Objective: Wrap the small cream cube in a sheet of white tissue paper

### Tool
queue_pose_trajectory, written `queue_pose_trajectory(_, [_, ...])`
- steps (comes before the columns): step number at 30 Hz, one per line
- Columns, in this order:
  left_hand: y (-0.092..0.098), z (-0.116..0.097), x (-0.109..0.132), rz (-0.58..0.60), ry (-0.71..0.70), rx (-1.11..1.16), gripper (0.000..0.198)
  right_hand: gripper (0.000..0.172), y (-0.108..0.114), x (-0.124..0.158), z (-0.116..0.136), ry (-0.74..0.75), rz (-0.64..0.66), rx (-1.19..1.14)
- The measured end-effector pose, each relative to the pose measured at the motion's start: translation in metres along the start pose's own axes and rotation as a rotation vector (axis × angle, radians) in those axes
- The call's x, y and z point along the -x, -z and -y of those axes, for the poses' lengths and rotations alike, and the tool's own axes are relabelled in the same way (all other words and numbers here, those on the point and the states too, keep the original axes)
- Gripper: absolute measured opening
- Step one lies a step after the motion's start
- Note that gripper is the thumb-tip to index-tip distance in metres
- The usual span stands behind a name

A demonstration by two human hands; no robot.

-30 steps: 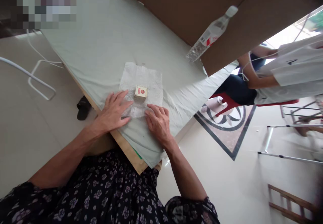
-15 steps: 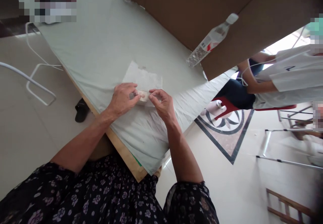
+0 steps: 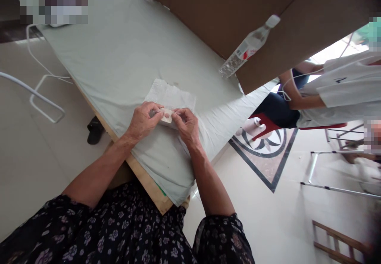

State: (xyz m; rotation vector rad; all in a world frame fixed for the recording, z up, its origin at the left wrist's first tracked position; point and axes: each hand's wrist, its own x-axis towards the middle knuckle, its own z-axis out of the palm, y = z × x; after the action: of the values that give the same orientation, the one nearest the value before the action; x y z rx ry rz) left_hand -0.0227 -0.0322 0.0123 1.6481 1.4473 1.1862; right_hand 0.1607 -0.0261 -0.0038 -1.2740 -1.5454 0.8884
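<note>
A small cream-coloured strip with pinkish spots [image 3: 167, 115] is stretched between my two hands above the table; its exact kind is not clear. My left hand [image 3: 145, 120] pinches its left end between thumb and fingers. At the other end, my right hand [image 3: 187, 126] pinches it the same way. Just beyond my fingers a whitish, slightly see-through sheet [image 3: 171, 92] lies on the cloth-covered table [image 3: 125, 54]. The sheet's near part is hidden by my hands.
A clear plastic bottle [image 3: 248, 48] stands by a large brown cardboard panel [image 3: 226, 18] at the table's far right. Beyond the right edge sits a person in a white shirt [image 3: 342, 83]. A dark slipper [image 3: 95, 131] lies on the floor at left.
My right hand has shifted slightly left, closer to my left hand. The spotted strip is still held between them, and its face shows a little more.
</note>
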Motion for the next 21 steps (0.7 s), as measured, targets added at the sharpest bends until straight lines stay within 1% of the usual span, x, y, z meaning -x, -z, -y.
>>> queue_pose_trajectory(7, [-0.003, 0.004, 0.001, 0.001, 0.078, 0.033, 0.012, 0.024, -0.003, 0.004, -0.001, -0.011, -0.041, -0.016])
queue_pose_trajectory(12, [-0.001, 0.002, -0.002, 0.042, 0.109, 0.04, 0.015, 0.026, -0.004, 0.002, -0.008, -0.034, -0.021, -0.02])
queue_pose_trajectory(14, [0.001, -0.001, -0.004, 0.071, 0.122, 0.02, 0.016, 0.026, -0.001, 0.002, -0.009, -0.029, -0.017, 0.013])
queue_pose_trajectory(16, [0.004, -0.004, -0.006, 0.096, 0.133, -0.007, 0.016, 0.025, 0.002, 0.005, -0.007, 0.026, -0.093, 0.122])
queue_pose_trajectory(19, [0.007, -0.007, -0.01, 0.121, 0.126, -0.031, 0.017, 0.02, 0.006, 0.016, 0.007, 0.19, -0.276, 0.394])
queue_pose_trajectory(20, [0.007, -0.008, -0.011, 0.128, 0.122, -0.037, 0.017, 0.02, 0.006, 0.021, 0.012, 0.24, -0.292, 0.48])
queue_pose_trajectory(21, [0.007, -0.008, -0.012, 0.136, 0.121, -0.044, 0.017, 0.02, 0.005, 0.026, 0.017, 0.283, -0.269, 0.55])
